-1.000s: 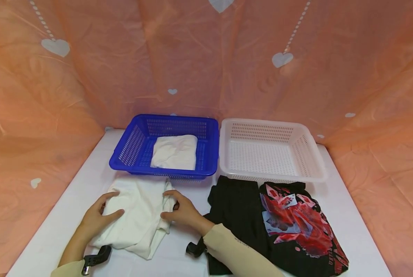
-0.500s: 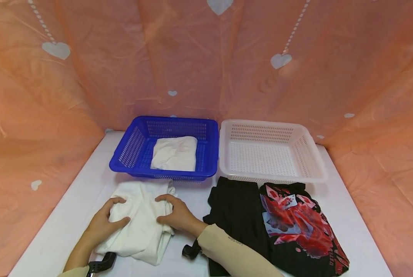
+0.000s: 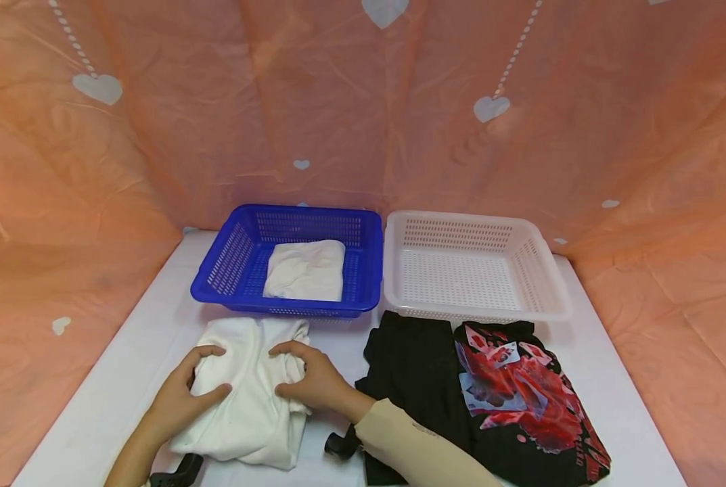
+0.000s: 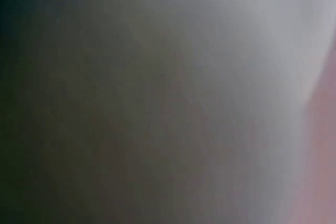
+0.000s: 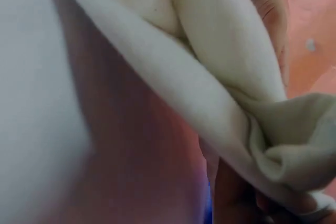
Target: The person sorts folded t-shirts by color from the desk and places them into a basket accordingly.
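A folded white garment point(image 3: 247, 399) lies in front of the blue basket, slightly rumpled on top. At its left edge my left hand point(image 3: 183, 392) grips it, thumb and forefinger over the top, the other fingers hidden at the side. My right hand point(image 3: 316, 379) holds the opposite edge, thumb and forefinger on the upper face. In the right wrist view, fingers point(image 5: 231, 192) show below the bunched, rolled side of the white garment point(image 5: 210, 87). The left wrist view is a grey blur, too close to make out.
Behind stand a blue basket point(image 3: 216, 297) with a folded white cloth point(image 3: 304, 270) inside, and a white basket point(image 3: 478, 314). At the right lie a folded black garment point(image 3: 420, 379) and a black garment with a red print point(image 3: 533, 406). An orange curtain point(image 3: 363, 122) surrounds the white table point(image 3: 107, 406).
Both hands have drawn the white garment slightly toward the near edge, away from the blue basket. The right hand has shifted a little inward and its loose right side now lies tucked closer.
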Demonstrator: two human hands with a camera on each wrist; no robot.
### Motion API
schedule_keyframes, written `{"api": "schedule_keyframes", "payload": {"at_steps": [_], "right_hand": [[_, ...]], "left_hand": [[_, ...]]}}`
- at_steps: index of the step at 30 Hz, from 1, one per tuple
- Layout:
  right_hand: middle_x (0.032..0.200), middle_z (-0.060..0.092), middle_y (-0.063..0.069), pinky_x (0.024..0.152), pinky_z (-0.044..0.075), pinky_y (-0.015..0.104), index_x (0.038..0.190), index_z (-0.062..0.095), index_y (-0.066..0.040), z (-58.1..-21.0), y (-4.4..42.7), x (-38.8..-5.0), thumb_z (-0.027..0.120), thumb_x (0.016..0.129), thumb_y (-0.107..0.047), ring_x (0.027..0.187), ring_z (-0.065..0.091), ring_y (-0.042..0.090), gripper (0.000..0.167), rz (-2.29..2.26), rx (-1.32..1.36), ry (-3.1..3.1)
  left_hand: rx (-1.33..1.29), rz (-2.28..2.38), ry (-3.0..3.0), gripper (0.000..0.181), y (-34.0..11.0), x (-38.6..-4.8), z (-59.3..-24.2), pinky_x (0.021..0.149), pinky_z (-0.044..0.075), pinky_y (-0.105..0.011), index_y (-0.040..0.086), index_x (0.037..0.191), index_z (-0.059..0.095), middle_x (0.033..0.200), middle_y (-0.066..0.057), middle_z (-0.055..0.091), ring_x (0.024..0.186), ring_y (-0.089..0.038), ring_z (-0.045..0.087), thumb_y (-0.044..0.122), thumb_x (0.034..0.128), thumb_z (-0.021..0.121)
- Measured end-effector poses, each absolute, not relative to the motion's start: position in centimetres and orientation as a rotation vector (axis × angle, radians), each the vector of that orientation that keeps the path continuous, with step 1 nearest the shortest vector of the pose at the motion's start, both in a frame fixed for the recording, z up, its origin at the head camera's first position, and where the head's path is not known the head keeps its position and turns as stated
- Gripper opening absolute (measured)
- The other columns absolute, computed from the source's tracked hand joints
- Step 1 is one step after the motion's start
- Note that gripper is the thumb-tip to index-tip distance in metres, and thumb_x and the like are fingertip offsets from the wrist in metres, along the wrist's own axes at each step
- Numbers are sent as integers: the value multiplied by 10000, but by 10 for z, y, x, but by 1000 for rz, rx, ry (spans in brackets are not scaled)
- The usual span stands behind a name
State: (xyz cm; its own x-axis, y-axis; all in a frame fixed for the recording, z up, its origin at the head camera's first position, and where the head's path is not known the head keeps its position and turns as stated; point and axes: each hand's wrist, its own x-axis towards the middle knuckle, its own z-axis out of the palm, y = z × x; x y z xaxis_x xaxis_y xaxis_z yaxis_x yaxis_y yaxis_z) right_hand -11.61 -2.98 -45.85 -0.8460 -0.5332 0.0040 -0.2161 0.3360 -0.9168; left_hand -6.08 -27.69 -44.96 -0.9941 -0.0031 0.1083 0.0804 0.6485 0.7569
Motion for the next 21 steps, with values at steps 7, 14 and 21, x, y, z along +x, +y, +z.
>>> {"api": "schedule_keyframes", "payload": {"at_steps": [7, 14, 21], "right_hand": [[1218, 650, -51, 882, 444, 218, 1145, 640, -286, -437, -24, -113, 783, 741, -112, 1035, 551, 52, 463, -1574, -738, 2292], [1140, 662, 15, 742, 508, 173, 1123, 636, -237, -415, -17, -111, 770, 741, -73, 855, 569, -2, 437, -1642, -813, 2213], [1126, 660, 34, 724, 515, 186, 1124, 641, -239, -399, -10, -112, 754, 741, -66, 834, 564, 12, 435, -1682, -834, 2224]], "left_hand": [[-145, -1307, -2658, 579, -269, -54, -431, 702, 446, -116, 121, 1245, 528, 1163, 58, 554, 879, 51, 529, 79, 743, 813], [-174, -1405, -2603, 595, -260, -51, -414, 629, 508, -219, 119, 1270, 510, 1000, 81, 569, 780, -15, 589, 36, 754, 794], [-243, -1407, -2535, 613, -252, -54, -396, 641, 506, -194, 100, 1268, 514, 990, 109, 579, 771, -30, 597, -20, 734, 790]]}}
